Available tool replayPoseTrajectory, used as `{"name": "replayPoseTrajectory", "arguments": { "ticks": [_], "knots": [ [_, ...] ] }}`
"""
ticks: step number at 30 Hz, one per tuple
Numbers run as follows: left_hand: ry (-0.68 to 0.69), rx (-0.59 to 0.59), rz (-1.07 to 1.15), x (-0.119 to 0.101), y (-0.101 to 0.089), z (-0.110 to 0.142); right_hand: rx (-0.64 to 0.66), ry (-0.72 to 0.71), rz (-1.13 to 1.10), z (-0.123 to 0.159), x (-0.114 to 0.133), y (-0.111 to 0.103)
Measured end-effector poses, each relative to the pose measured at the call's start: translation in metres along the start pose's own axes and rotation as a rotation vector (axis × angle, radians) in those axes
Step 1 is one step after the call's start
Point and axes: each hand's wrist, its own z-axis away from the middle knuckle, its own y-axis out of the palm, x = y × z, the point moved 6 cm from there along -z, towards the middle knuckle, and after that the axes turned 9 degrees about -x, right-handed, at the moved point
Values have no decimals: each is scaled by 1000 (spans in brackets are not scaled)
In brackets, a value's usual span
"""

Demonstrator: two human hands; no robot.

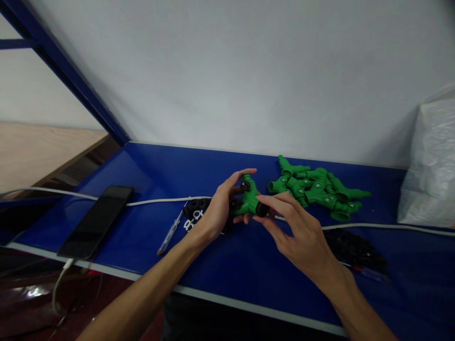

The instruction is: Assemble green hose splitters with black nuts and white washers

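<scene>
A green Y-shaped hose connector (250,199) is held above the middle of the blue table. My left hand (222,201) grips it from the left, with the fingers behind it and the thumb near its upper arm. A small black knob (245,183) sits on that upper arm. My right hand (296,229) pinches a black cap (262,209) at the connector's lower right end. Whether the cap is screwed on or only resting there I cannot tell. Behind my right hand lies a pile of similar green connectors (320,189).
Black rings (195,204) and white clips (194,219) lie left of my left hand, beside a clear-handled screwdriver (170,235). A phone (97,222) is plugged in at left. A white cable (384,226) crosses the table. Small black parts (355,250) and a plastic bag (430,166) are at right.
</scene>
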Motion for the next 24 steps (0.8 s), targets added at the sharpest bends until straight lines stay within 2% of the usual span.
{"name": "replayPoseTrajectory", "arguments": {
  "ticks": [10, 16, 19, 24],
  "knots": [
    [24, 10, -7, 1, -1, -1, 0, -54, 21, 3, 1, 1],
    [-2, 5, -151, -3, 1, 3, -35, -67, 67, 1, 6, -2],
    [-30, 49, -244, -1, 6, 5, -82, -70, 100, -1, 10, -7],
    [-92, 166, -333, 11, 14, 7, -155, 11, 91, -2, 6, -16]
  ]
}}
